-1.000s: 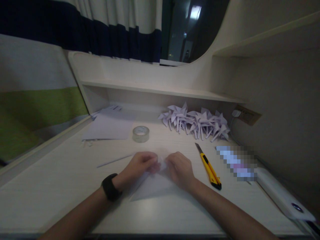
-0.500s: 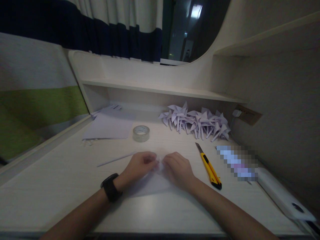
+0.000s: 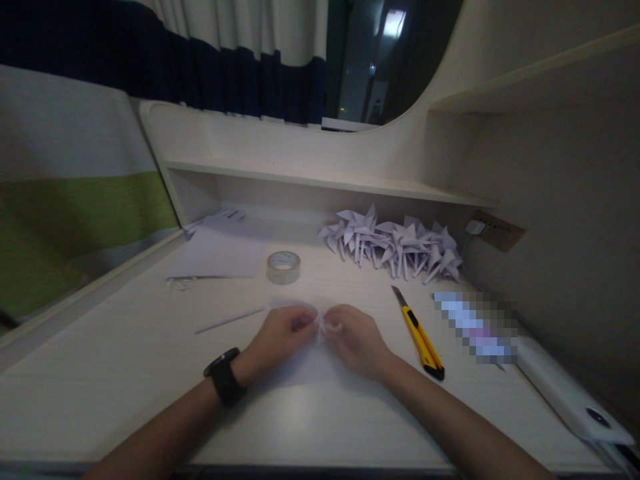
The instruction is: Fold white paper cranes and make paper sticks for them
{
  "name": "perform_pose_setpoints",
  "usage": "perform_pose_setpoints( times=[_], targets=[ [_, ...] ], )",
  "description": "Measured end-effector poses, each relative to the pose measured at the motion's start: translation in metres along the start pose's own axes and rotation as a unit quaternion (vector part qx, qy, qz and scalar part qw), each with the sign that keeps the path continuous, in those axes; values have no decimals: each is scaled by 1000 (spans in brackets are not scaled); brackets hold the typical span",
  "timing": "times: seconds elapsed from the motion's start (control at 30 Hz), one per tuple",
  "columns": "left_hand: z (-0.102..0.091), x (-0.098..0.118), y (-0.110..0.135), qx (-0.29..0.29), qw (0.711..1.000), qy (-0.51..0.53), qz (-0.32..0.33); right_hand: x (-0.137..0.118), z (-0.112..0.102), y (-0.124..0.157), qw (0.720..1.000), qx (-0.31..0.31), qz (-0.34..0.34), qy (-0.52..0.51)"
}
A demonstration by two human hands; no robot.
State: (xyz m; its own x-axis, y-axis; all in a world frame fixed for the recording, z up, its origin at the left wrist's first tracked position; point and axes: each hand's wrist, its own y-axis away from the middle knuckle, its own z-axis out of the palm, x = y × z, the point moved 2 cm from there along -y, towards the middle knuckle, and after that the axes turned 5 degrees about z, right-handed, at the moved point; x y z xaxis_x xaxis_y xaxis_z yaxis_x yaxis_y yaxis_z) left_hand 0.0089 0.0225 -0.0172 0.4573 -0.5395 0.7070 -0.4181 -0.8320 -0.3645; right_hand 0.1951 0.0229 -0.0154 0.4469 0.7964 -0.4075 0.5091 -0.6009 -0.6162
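A white sheet of paper (image 3: 305, 365) lies on the desk under both my hands. My left hand (image 3: 280, 335), with a black watch on its wrist, pinches the paper's far corner with curled fingers. My right hand (image 3: 356, 340) pinches the same corner from the other side, fingertips nearly touching the left hand's. Most of the sheet is hidden beneath my hands and wrists.
A yellow utility knife (image 3: 419, 333) lies right of my right hand, blade out. A roll of clear tape (image 3: 283, 267), a stack of paper (image 3: 220, 252), a thin paper stick (image 3: 230, 320) and several folded paper pinwheels (image 3: 395, 248) sit farther back. A white device (image 3: 570, 395) rests at the right edge.
My hands have drawn closer together at the far corner, and the paper's visible lower left flap has flattened out of sight under my wrists.
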Motion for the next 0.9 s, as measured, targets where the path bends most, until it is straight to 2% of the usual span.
perform_pose_setpoints(
  times=[0.07, 0.23, 0.33, 0.63, 0.9],
  targets=[
    [0, 4, 0, -12, 1000, -19, 18, -1, -4, -2, 999, -30, 12, -23],
    [1, 14, 2, -57, 996, -5, 69, -8, -11, -4, 993, -118, -22, -13],
    [2, 15, 3, -71, 995, -2, 72, -10, -12, -3, 990, -141, -23, 8],
    [1, 12, 4, -45, 997, -39, 58, -10, -11, -2, 986, -137, -40, 81],
    [0, 14, 4, -32, 995, -84, 39, -5, -9, 0, 991, -115, -25, 68]
  ],
)
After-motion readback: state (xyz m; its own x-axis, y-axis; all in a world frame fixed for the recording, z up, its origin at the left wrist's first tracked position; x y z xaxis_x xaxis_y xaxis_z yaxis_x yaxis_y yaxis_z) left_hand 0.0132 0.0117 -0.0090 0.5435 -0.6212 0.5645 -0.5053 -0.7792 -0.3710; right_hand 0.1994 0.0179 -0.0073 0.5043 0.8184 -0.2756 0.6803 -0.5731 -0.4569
